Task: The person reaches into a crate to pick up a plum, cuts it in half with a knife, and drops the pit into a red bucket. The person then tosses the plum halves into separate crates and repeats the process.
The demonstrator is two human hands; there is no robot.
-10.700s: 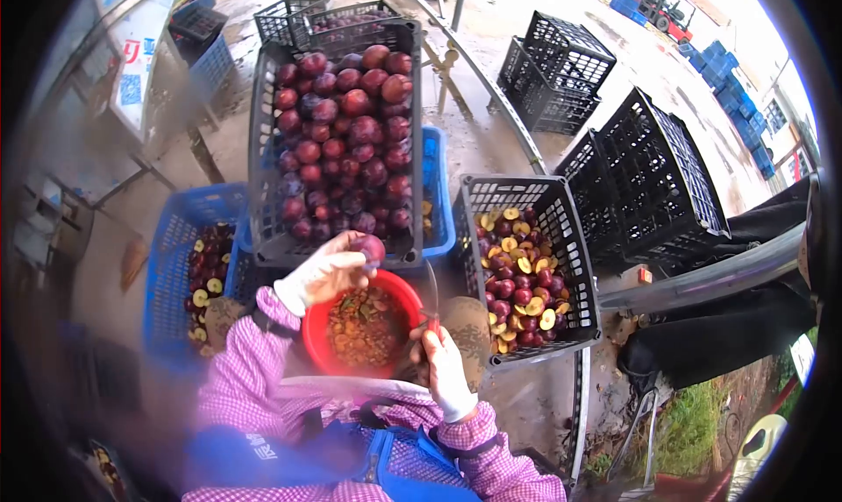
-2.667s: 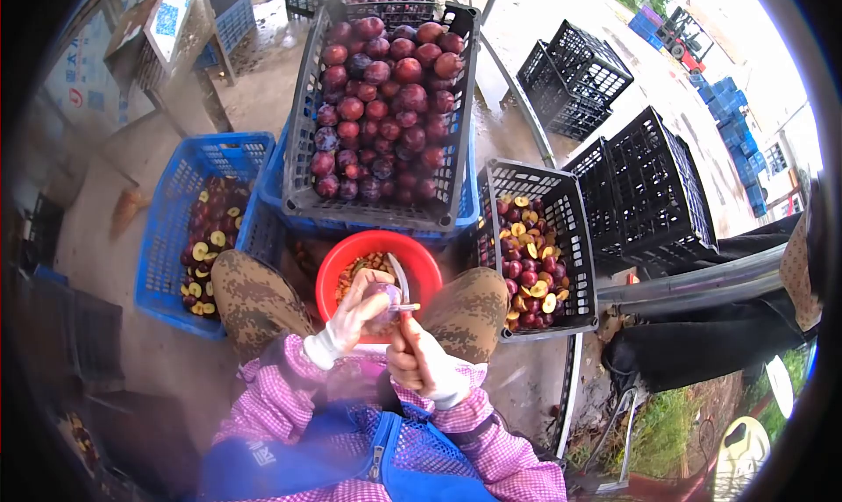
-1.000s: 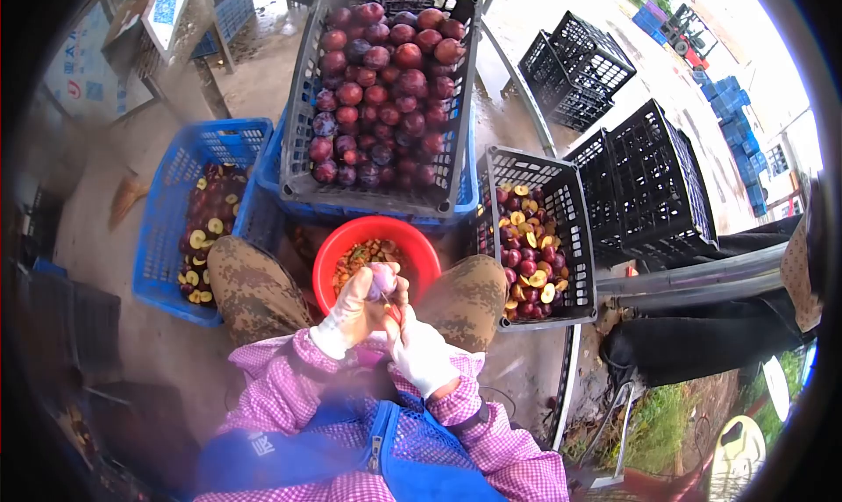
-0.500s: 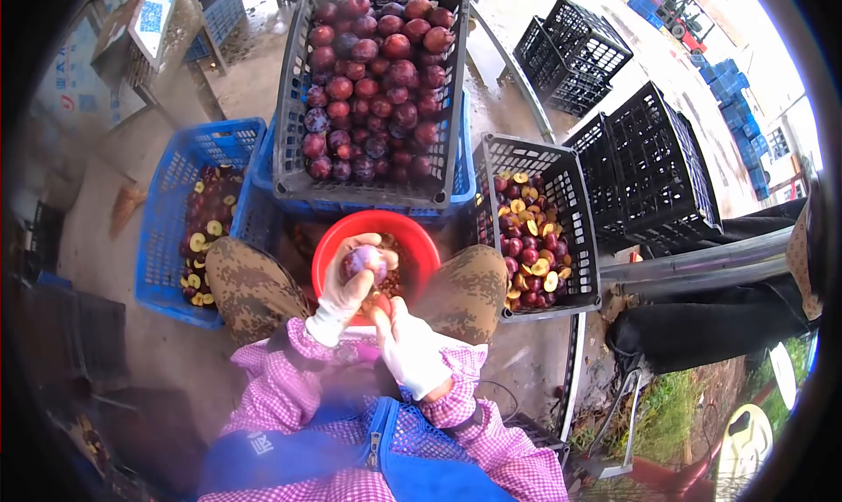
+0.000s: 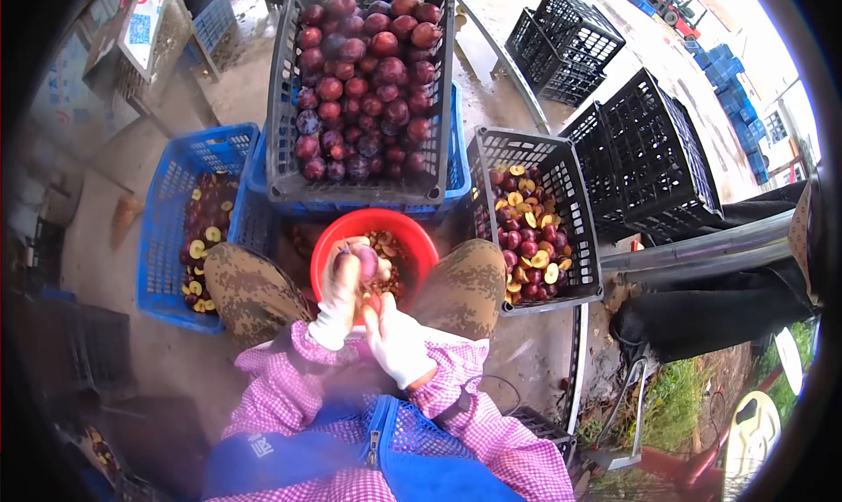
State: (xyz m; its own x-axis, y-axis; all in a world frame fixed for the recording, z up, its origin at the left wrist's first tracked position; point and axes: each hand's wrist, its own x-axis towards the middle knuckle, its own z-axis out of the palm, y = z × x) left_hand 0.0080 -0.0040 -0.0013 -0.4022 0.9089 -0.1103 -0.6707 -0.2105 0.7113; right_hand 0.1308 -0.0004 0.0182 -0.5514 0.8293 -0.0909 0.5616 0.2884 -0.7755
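My left hand [image 5: 340, 287], in a white glove with bare fingertips, is closed round a purple plum [image 5: 364, 258] above the red bucket [image 5: 419, 230]. Just below and right of it, my right hand [image 5: 395, 335] is closed on the red handle of a knife [image 5: 374, 301]; its blade cannot be made out. Pits and scraps lie in the bucket between my knees. Whole plums [image 5: 368, 90] fill a black crate [image 5: 282, 107] in front of me. Cut plums [image 5: 531, 239] lie in the black crate [image 5: 574, 186] on the right, others in the blue crate [image 5: 162, 230] on the left.
Stacked black crates [image 5: 645, 156] stand at the right, with more [image 5: 566, 46] farther back. Metal poles [image 5: 702, 261] and a person's dark-clothed leg [image 5: 719, 313] are at the right edge. A small table [image 5: 132, 46] stands at the back left. A red forklift [image 5: 680, 7] is far off.
An earlier plum over the bucket was at a curved blade; now my left hand has turned round its plum, and my right hand sits slightly lower and farther left. The view has shifted slightly.
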